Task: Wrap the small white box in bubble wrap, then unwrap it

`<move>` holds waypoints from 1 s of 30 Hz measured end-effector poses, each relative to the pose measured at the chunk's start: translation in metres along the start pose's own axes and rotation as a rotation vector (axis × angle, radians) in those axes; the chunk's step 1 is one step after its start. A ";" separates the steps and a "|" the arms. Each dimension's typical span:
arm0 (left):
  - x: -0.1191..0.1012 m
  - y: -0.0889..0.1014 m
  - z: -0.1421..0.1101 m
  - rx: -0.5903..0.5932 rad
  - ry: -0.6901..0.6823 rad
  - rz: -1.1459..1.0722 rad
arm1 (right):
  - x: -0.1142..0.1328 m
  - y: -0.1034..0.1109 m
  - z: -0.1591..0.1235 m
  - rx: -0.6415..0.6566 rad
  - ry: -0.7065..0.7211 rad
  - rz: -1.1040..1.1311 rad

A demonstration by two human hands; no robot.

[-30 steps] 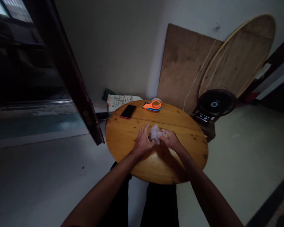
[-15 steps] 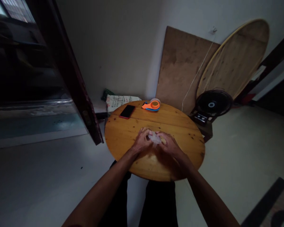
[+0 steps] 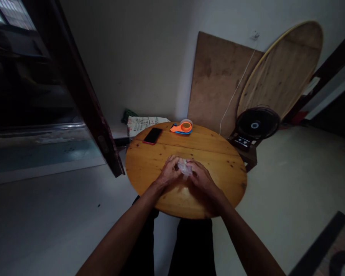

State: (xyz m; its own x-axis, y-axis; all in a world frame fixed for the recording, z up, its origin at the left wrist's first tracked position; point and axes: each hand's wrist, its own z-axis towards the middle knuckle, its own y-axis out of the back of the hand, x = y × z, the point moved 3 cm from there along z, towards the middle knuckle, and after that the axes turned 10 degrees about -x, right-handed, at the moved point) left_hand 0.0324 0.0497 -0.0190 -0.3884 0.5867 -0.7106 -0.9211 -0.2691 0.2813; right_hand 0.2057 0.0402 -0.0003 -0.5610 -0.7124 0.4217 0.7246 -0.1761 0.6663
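Both my hands rest at the middle of a round wooden table (image 3: pixel 149 168). My left hand (image 3: pixel 169 173) and my right hand (image 3: pixel 201 177) are closed on a small crumpled piece of clear plastic (image 3: pixel 184 166) held between their fingertips. The plastic lies low against the tabletop and my fingers cover most of it.
A black phone with a red edge (image 3: pixel 152 135) and an orange tape dispenser (image 3: pixel 183 127) lie at the table's far side. A dark door (image 3: pixel 86 99) stands to the left. A wooden board (image 3: pixel 215 76), a round tabletop (image 3: pixel 281 69) and a black fan (image 3: pixel 257 123) stand by the wall.
The plastic stood up loosely between my hands a second ago. My fingers have since closed over it and pressed it down into a smaller wad.
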 end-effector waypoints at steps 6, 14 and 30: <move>-0.006 0.003 -0.001 0.024 -0.004 -0.033 | 0.001 -0.004 -0.004 0.033 0.007 -0.077; -0.009 0.004 -0.002 0.080 -0.008 -0.031 | 0.001 -0.007 -0.004 0.039 0.039 -0.109; -0.008 0.004 -0.005 0.082 -0.001 0.056 | 0.001 0.001 0.012 0.042 -0.072 0.109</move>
State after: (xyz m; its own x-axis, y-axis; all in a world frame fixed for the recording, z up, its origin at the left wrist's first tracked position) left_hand 0.0316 0.0407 -0.0153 -0.4397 0.5728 -0.6918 -0.8968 -0.2384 0.3727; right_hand 0.2014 0.0470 0.0081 -0.5080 -0.6752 0.5349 0.7663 -0.0707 0.6385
